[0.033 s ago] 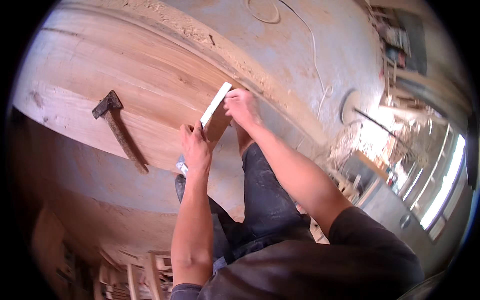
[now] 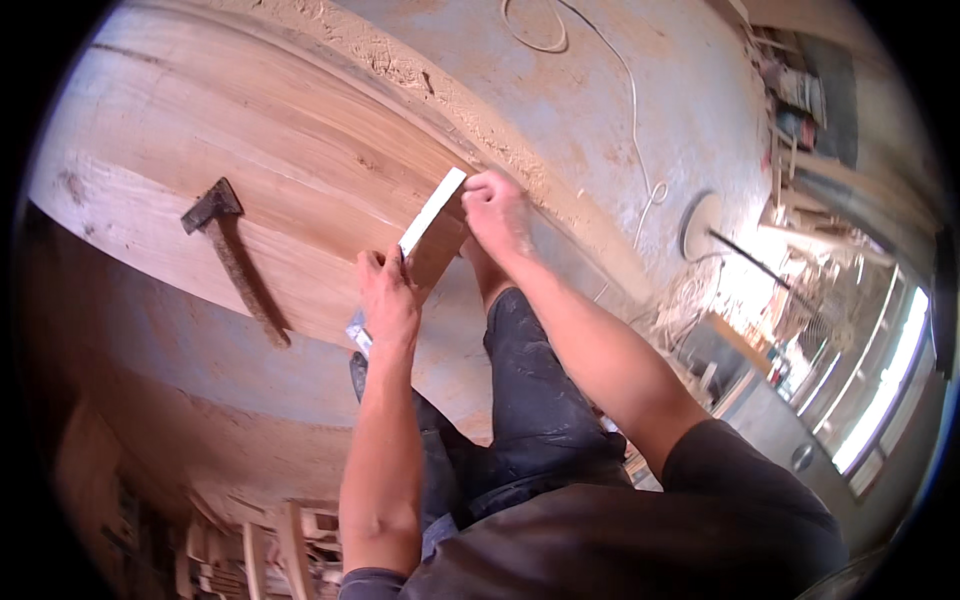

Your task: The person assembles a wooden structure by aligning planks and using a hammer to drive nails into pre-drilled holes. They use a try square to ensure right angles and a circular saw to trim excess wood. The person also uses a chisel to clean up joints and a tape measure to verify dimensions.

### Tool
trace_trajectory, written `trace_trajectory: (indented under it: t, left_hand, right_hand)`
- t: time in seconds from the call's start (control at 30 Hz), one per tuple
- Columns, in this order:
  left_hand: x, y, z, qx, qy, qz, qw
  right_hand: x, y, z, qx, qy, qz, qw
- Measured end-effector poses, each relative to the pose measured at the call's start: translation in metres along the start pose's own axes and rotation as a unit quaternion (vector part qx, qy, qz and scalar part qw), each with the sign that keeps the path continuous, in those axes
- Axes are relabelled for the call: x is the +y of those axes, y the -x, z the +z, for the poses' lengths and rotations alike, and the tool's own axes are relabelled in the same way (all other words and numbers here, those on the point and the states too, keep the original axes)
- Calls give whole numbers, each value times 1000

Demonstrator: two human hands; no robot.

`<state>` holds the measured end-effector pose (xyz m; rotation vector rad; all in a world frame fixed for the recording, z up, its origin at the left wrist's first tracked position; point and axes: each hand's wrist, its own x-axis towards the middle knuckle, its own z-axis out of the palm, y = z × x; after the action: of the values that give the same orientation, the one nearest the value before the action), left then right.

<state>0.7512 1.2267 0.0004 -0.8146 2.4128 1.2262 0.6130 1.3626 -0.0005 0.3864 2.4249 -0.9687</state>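
- The left hand (image 2: 388, 300) is at the lower end of a white strip (image 2: 432, 210), its fingers bent and holding that end against the board.
- The white strip lies slantwise across the wooden panel (image 2: 290, 140), close to the panel's near right end.
- The right hand (image 2: 497, 215) is just beside the strip's upper end, fingers curled in narrow; I cannot tell whether they pinch anything.
- A silvery piece (image 2: 358, 333) shows beside the left wrist; whether it joins the strip is unclear.
- On the panel, to the left of the 2 hands and well apart from them, lies a hammer-like tool (image 2: 240, 265), with a dark head and a wooden handle.
- Beyond the panel, a pale cable (image 2: 633, 100) runs over the dusty floor (image 2: 690, 90) near a round disc (image 2: 702, 226).
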Motion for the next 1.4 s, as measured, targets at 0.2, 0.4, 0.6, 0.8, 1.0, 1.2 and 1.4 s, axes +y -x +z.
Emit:
trace_trajectory:
  t: [0.2,0.4,0.6,0.8,1.0,1.2,1.4]
  left_hand:
    - [10,3,23,82,-33,4,996]
    - [20,1,34,95,-21,-26,995]
    - [22,-1,35,118,-20,-8,993]
    - [16,0,38,127,-28,-6,992]
    - [19,-3,35,110,-31,-29,993]
    - [20,-1,32,105,-14,-42,994]
    - [4,-12,14,192,7,-57,980]
  right_hand:
    - [17,-79,-71,20,226,-235,945]
    - [12,-110,-78,-193,157,-142,958]
    - [23,-113,-73,-198,102,-113,968]
    - [22,-114,-72,-212,97,-114,966]
    - [22,-115,-74,-211,112,-157,958]
    - [17,-112,-74,-216,96,-153,960]
    - [14,-113,-75,-222,91,-149,959]
